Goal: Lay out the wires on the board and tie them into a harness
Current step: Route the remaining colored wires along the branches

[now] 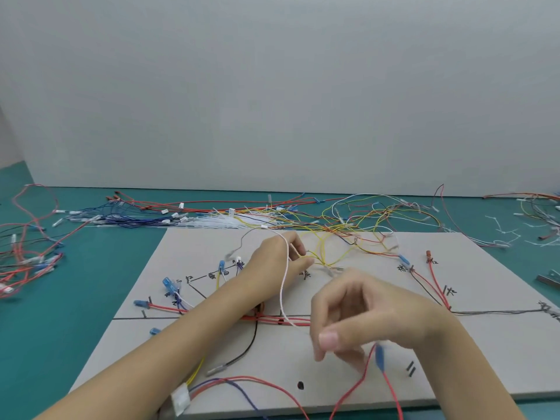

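A teal surface (pixel 60 298) lay under everything. A grey wall (pixel 272 86) stood behind. A metal piece (pixel 550 280) sat at the right edge.

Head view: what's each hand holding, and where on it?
Left hand pinches a yellow wire partway along its length. Right hand is blurred; fingers curled near a white wire, grip unclear.

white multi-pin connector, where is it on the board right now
In the head view the white multi-pin connector lies at the board's near-left edge, just right of the left forearm, with yellow, red and blue wires running out of it.
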Tool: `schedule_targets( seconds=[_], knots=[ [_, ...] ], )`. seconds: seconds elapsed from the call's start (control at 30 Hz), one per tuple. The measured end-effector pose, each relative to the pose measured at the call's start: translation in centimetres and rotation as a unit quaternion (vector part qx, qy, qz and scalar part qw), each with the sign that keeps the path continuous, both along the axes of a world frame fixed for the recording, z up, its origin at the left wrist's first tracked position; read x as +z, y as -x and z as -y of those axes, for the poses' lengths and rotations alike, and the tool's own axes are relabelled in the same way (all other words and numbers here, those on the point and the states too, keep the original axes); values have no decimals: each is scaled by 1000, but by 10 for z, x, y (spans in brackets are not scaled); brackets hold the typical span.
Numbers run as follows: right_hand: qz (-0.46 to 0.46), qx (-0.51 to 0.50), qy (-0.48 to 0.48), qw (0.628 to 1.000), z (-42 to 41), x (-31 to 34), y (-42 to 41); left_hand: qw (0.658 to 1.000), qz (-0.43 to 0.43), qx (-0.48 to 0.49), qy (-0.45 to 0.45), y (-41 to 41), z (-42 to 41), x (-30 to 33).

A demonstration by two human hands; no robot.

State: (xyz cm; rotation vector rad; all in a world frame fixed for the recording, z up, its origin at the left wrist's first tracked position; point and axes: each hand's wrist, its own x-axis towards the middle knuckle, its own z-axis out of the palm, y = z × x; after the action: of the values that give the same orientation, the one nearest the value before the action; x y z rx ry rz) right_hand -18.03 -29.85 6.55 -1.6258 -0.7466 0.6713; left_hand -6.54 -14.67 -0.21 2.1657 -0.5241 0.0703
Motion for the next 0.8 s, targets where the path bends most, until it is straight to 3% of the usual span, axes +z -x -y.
schedule_targets(
  seconds=[0.2,0.27,0.33,0.4,0.5,0.57,0.7,0.8],
  knots=[
    [-73,119,149,979,1,-8,-5,999,-7,-15,36,-6,-7,6],
    [-74,115,164,977,5,-9,-7,999,-5,-11,42,-6,-10,7],
    [-33,16,150,988,9,-10,-10,997,-18,1,74,-6,-12,6],
    [20,-169,119,978,13,-10,-16,996,-28,6,82,-6,-13,5],
    [122,-408,136,895,13,-17,-32,994,-46,-7,99,-5,-13,5],
    [165,-445,217,853,9,-25,-41,991,-59,-18,116,-4,-12,6],
    [169,-424,400,795,6,-52,-51,987,-81,-28,139,-3,-9,5],
    [178,-469,418,757,12,-61,-56,987,-76,-25,138,-3,-10,5]
  ],
)
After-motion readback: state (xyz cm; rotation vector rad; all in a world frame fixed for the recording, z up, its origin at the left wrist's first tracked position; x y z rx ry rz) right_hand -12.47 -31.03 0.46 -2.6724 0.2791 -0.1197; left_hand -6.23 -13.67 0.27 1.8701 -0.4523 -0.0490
